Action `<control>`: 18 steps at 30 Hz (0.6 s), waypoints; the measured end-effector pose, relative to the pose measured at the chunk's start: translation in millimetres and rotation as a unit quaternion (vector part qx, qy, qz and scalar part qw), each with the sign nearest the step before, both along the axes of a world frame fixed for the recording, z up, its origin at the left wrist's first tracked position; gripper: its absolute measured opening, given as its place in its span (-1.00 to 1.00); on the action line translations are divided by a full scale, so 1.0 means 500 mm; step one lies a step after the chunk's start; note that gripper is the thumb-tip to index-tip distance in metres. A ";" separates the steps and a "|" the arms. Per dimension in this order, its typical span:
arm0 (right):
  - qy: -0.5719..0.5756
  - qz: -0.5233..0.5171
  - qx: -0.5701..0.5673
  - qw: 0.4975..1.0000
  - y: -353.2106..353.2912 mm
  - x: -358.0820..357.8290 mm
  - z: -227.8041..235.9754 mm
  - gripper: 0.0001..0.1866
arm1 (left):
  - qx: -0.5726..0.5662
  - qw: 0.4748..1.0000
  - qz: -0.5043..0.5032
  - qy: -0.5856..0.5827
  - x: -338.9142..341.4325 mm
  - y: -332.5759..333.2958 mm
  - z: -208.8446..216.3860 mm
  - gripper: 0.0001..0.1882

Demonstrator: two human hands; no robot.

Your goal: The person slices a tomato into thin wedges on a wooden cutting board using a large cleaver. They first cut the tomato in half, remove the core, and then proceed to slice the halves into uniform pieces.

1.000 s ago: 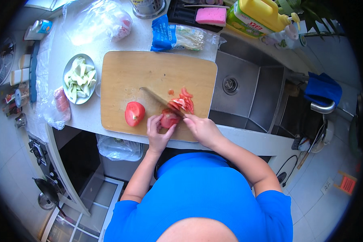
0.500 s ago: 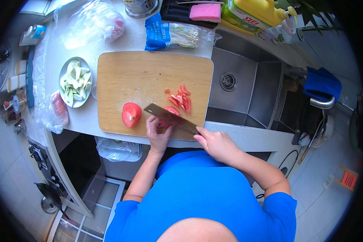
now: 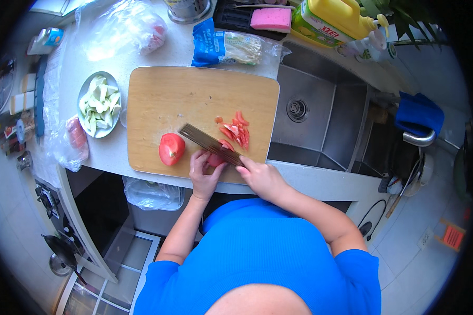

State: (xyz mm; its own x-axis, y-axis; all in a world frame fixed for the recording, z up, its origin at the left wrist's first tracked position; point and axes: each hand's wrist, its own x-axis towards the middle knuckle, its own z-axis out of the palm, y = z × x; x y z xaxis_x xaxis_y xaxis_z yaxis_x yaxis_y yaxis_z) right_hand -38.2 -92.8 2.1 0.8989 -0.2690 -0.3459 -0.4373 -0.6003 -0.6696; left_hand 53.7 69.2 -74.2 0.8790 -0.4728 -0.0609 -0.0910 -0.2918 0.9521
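Note:
My right hand [image 3: 260, 176] is closed round the handle end of a wide-bladed kitchen knife [image 3: 207, 140]. The blade slants up to the left across a piece of tomato [image 3: 215, 159] near the front of the wooden cutting board [image 3: 178, 89]. With curled fingers my left hand [image 3: 205, 172] grips that tomato piece from the near left side, and the blade partly covers it. Left of the hand, another large tomato piece [image 3: 172, 149] lies on the board. Beyond the knife, to the right, is a small heap of cut tomato pieces [image 3: 237, 128].
A plate of pale green slices [image 3: 99, 105] stands left of the board. Behind the board lie a bag of enoki mushrooms [image 3: 236, 48] and a clear plastic bag [image 3: 121, 31]. To the right is a steel sink [image 3: 310, 89]; a pink sponge [image 3: 270, 20] and yellow bottle [image 3: 328, 21] stand behind.
The knife and my right hand have shifted to the left and slightly away from me. My left hand keeps its hold on the tomato piece in nearly the same place.

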 end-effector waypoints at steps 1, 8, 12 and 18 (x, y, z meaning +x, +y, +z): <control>-0.014 -0.007 0.003 1.000 -0.005 0.015 -0.006 -0.59 | 0.013 1.000 -0.011 0.002 0.003 0.000 0.001 -0.44; 0.047 -0.014 0.035 0.998 -0.049 -0.053 0.025 -0.61 | -0.073 0.994 0.018 0.081 -0.005 0.009 -0.016 -0.41; 0.002 -0.045 0.034 0.998 -0.044 -0.065 0.029 -0.60 | -0.080 0.995 -0.002 0.067 0.000 0.003 -0.010 -0.42; 0.004 -0.032 0.012 0.999 -0.040 -0.058 0.045 -0.59 | 0.031 0.999 -0.020 0.010 0.013 -0.018 0.050 -0.37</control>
